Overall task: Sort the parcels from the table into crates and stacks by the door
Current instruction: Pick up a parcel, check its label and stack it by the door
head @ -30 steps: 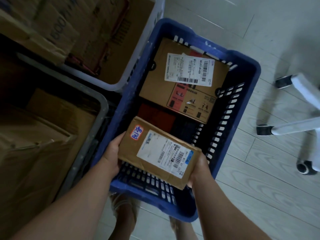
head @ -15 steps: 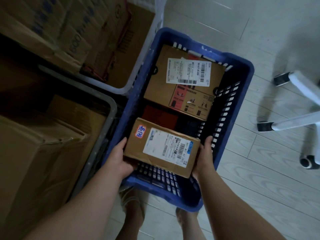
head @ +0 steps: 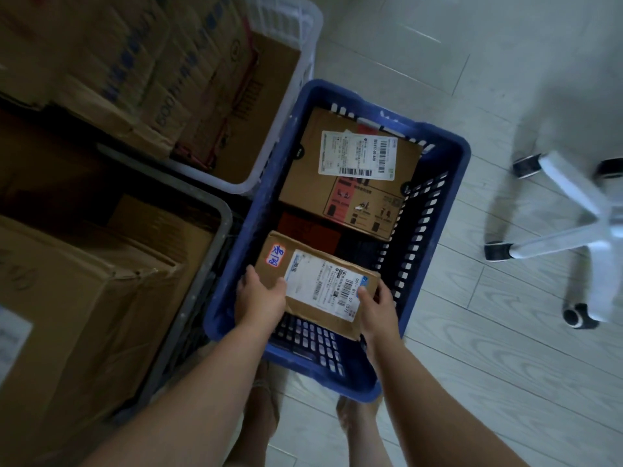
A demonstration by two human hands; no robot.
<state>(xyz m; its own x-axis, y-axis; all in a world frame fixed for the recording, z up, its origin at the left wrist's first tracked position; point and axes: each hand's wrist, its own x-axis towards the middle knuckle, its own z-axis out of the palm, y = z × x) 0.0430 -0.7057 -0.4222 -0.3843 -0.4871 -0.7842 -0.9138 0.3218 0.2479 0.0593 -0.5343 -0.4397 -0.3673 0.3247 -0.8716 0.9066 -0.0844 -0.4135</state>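
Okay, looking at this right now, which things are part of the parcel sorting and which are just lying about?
Part of the job:
- small brown cardboard parcel with a white label, in the grip of left hand and right hand
- blue plastic crate
- larger brown labelled box in it
- white plastic crate
- grey crate

Lying about:
- white swivel chair base

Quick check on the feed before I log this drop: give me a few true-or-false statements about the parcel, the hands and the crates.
1. Both hands hold the small parcel. True: left hand, right hand.
2. The parcel is over the white crate. False: it is inside the blue crate.
3. Another labelled box already lies in the blue crate. True.
4. The grey crate holds no boxes. False: large cardboard boxes fill it.
5. The parcel's label faces down. False: it faces up.
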